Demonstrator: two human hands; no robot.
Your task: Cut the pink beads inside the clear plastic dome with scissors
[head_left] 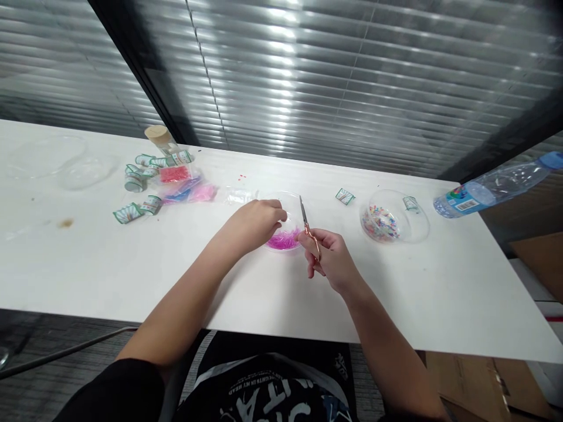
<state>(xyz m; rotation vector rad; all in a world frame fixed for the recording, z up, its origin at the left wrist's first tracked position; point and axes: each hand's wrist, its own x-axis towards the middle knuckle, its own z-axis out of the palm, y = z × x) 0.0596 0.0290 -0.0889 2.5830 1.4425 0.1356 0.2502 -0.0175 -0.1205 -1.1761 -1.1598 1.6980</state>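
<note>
My right hand is closed on a small pair of scissors with copper-coloured handles, their silver blades pointing up and away from me. Just left of it, my left hand reaches over a clear round bowl, its fingers curled together. Whatever those fingers hold, if anything, is too small to make out. Bright magenta shredded strands lie in the near part of the bowl, between the two hands. Part of the bowl's left side is hidden by my left hand.
Left stand a corked jar, several green-and-white packets, a red packet and a pink packet. Rightward are a clear container of multicoloured bits, a packet and a plastic bottle. Blinds rise behind the white table.
</note>
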